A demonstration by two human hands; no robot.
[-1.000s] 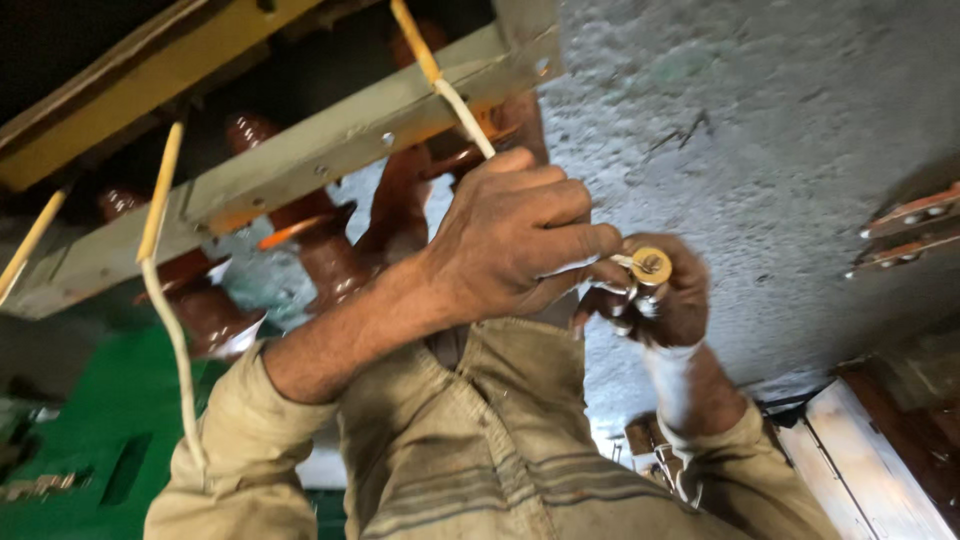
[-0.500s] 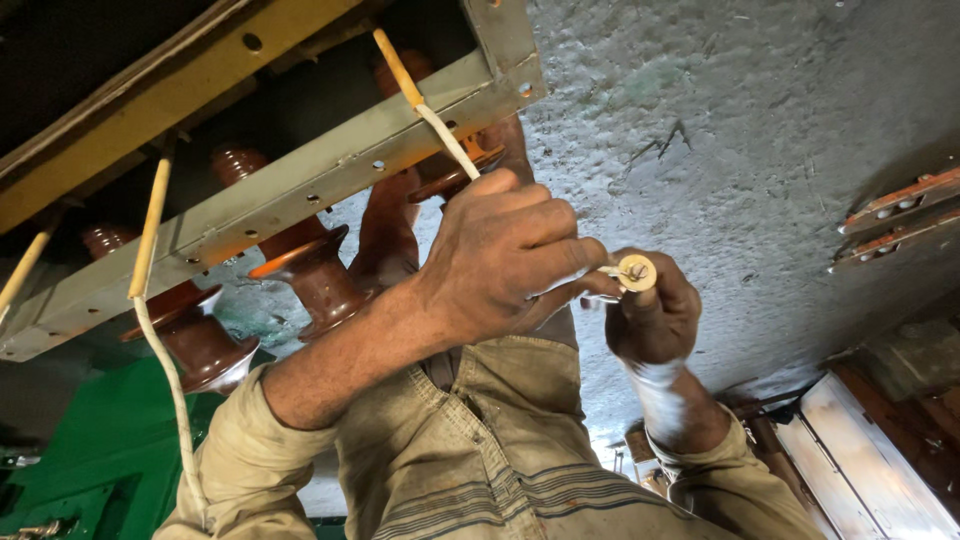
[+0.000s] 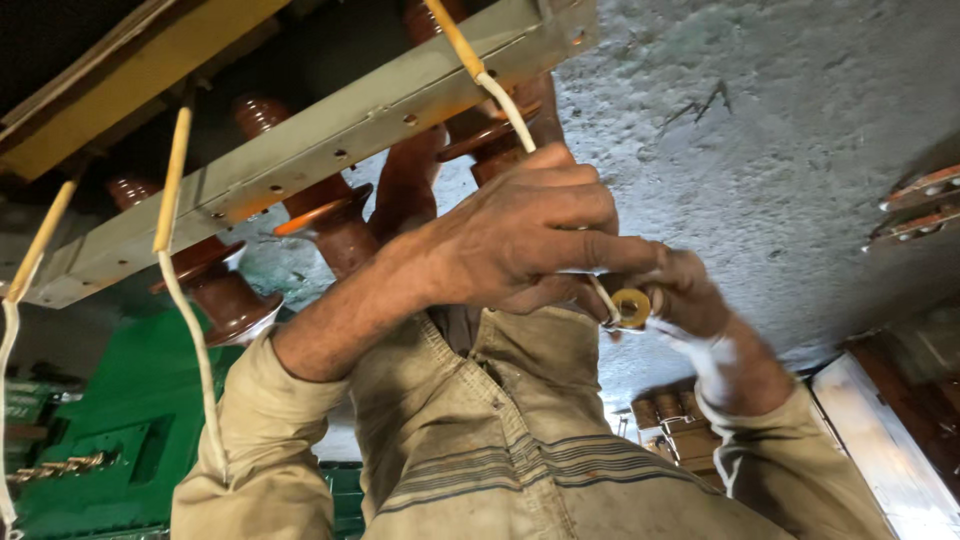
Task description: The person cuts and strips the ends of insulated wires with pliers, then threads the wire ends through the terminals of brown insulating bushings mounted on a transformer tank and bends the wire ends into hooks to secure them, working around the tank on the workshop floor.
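Observation:
My left hand (image 3: 520, 240) is closed around a white wire (image 3: 505, 100) that runs down from a yellow sleeve (image 3: 450, 30) on the grey metal frame (image 3: 330, 140). Right beside it, touching its fingertips, my right hand (image 3: 700, 300) pinches a small yellow ring-shaped roll (image 3: 631, 306) at the wire's lower end. The wrist of that hand is wrapped in white cloth. Both forearms come up from khaki sleeves at the bottom of the view.
Brown ribbed insulators (image 3: 335, 225) hang under the frame. Two more yellow-sleeved white wires (image 3: 175, 180) dangle at left. A yellow beam (image 3: 120, 90) runs above, green machinery (image 3: 120, 420) lies at lower left, and a rough grey concrete surface (image 3: 780, 130) fills the right.
The hands and the yellow roll have shifted slightly downward in view, with the left hand still wrapped on the wire. The frame and insulators have slid a little to the left.

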